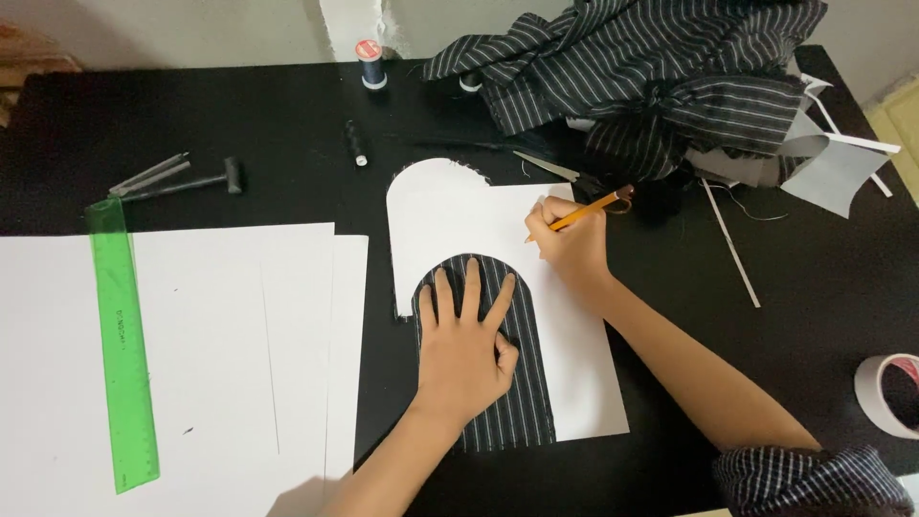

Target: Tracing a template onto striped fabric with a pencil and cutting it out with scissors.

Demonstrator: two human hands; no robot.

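Your left hand (465,345) lies flat with its fingers spread open on the arch-shaped striped fabric piece (498,383), pressing it down; the piece sits on a white sheet (584,383) near the middle of the black table (823,287), its rounded end pointing away from you. Your right hand (572,241) is closed around an orange pencil (580,213), fingers gripping it with the tip touching the white sheet just right of the white rounded fabric piece (431,206) that lies partly under the striped one. To the left, a green ruler (124,354) rests on large white paper sheets (230,364). Far across the table sit a heap of striped cloth (651,77), scissors (550,169) just beside it, and a thread spool (370,63). A tape roll (890,393) lies at the right edge, well apart from your hands
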